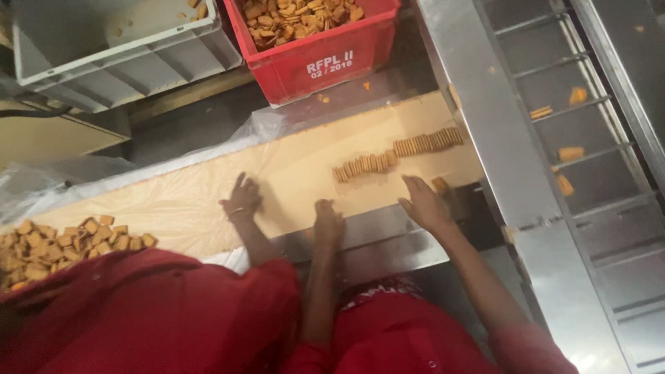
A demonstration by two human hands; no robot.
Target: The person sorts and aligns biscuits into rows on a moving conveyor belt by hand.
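A loose pile of biscuits (66, 242) lies on the desk (208, 194) at far left, below a nearly empty grey crate (118, 48). A co-worker's hand (240, 201) rests flat. The left hand (328, 220) lies flat, fingers together. A red crate (315, 59) holds broken biscuits. The right hand (424, 202), fingers spread, sits just below the row of stacked biscuits (398, 154).

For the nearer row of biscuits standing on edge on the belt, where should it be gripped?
Press the row of biscuits between palms at its two ends, from above. The biscuits stand on edge, so only end pressure holds them together. The right hand is nearest.
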